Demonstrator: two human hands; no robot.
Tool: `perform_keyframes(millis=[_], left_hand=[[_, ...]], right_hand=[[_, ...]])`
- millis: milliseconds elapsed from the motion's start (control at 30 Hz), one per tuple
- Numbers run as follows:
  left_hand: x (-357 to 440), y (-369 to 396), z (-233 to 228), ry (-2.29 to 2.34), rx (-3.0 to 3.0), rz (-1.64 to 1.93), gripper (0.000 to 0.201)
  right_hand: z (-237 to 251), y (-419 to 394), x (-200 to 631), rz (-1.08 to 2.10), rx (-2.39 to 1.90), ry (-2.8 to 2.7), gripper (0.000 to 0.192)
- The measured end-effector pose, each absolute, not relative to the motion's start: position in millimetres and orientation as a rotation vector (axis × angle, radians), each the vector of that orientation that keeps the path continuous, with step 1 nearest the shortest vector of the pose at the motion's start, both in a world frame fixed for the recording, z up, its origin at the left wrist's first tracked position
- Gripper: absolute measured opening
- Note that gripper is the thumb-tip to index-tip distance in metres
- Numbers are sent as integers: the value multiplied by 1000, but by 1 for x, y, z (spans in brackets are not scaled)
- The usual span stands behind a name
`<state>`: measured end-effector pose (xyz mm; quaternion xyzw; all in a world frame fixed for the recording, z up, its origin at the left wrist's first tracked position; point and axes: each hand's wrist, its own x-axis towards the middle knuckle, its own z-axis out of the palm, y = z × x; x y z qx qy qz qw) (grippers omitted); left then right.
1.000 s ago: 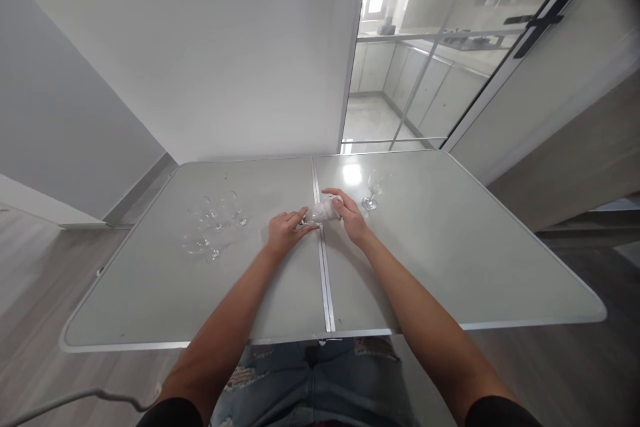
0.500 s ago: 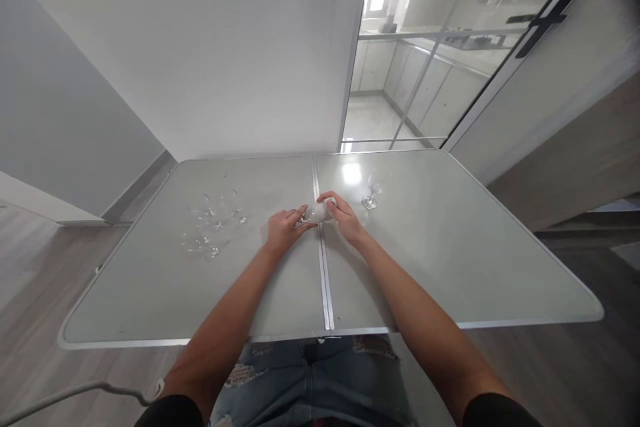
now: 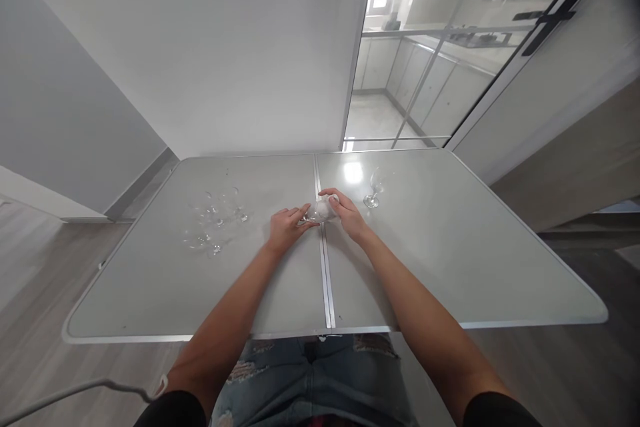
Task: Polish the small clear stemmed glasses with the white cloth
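Observation:
A clear stemmed glass (image 3: 316, 213) lies on its side between my hands, over the metal seam in the middle of the grey table (image 3: 440, 260). My left hand (image 3: 285, 227) grips its stem end. My right hand (image 3: 346, 213) holds a white cloth (image 3: 331, 203) pressed into the bowl of the glass. Another clear wine glass (image 3: 373, 188) stands upright just right of my right hand.
Several clear glasses (image 3: 213, 223) stand grouped on the left half of the table. A white wall rises behind the table, with a glass sliding door (image 3: 425, 73) at the back right. A white cable (image 3: 75, 390) hangs at the lower left.
My right hand has shifted slightly around the bowl of the glass with the cloth. The left hand and the glass stay in the same spot.

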<state>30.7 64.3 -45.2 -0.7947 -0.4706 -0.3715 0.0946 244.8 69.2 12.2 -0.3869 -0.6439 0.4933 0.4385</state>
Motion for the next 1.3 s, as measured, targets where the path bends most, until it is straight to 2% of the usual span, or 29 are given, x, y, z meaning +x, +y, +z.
perform_keyframes(millis=[100, 333, 467, 600, 833, 933, 1100, 1200, 1300], left_hand=[[34, 65, -44, -1425, -2330, -1132, 52], [29, 65, -43, -1408, -2332, -1089, 52], [34, 62, -46, -1398, -2386, -1095, 53], [39, 63, -47, -1443, -2368, -1115, 54], [31, 64, -46, -1452, -2322, -1146, 54], [31, 63, -46, -1440, -2367, -1114, 52], [37, 62, -45, -1438, -2375, -1148, 52], [38, 63, -45, -1476, -2340, -1198, 54], [35, 64, -45, -1483, -2318, -1215, 54]], right_hand=[[15, 66, 247, 1188, -967, -1525, 52], [10, 66, 241, 988, -1016, -1863, 55], [10, 70, 247, 1090, -1041, -1770, 49], [13, 69, 253, 1182, -1006, -1555, 50], [15, 64, 245, 1027, -982, -1873, 51], [15, 66, 248, 1104, -984, -1869, 49], [16, 68, 253, 1271, -943, -1567, 48], [16, 66, 250, 1191, -947, -1526, 54], [16, 64, 247, 1045, -934, -1731, 55]])
